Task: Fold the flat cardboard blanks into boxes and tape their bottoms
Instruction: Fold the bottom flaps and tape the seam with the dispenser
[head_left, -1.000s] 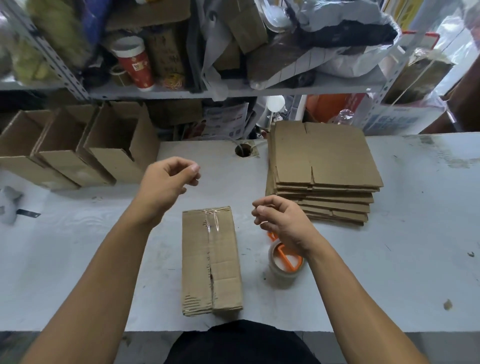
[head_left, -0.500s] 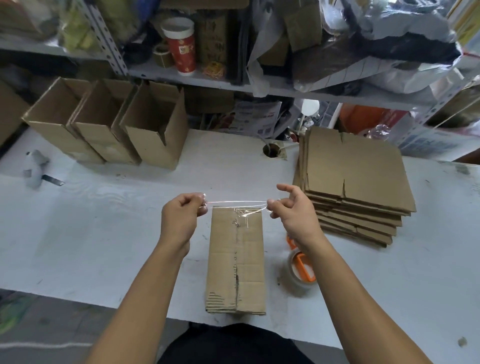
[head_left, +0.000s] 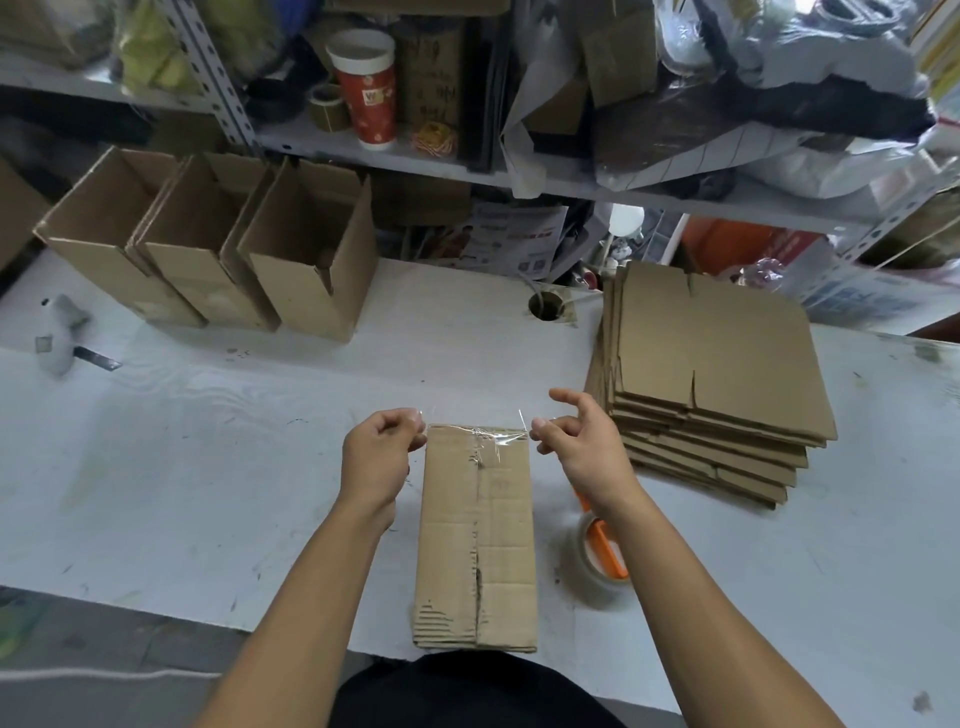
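Near the table's front edge, at centre, the box (head_left: 477, 535) lies with its closed bottom flaps facing up and the seam running near to far. Across its far end a strip of clear tape (head_left: 475, 432) is stretched from side to side. The left hand (head_left: 382, 457) pinches the strip's left end between thumb and curled fingers, just beside the box's far left corner. The right hand (head_left: 582, 441) pinches the other end between thumb and a fingertip, with the remaining fingers spread loose, just beside the far right corner.

The tape is thin, limp and sticky (it will likely curl onto itself or onto skin if let go slack), so it is best held only at its two ends and kept taut. The box should be light and fairly stiff, though its near edge looks ragged and the flaps may give under a hard press; its long side walls seem the safest places to grip.

A tape roll (head_left: 597, 564) sits on the table (head_left: 208, 467) right of the box. Flat blanks (head_left: 717, 374) are stacked far right, and three open boxes (head_left: 218, 244) stand far left.
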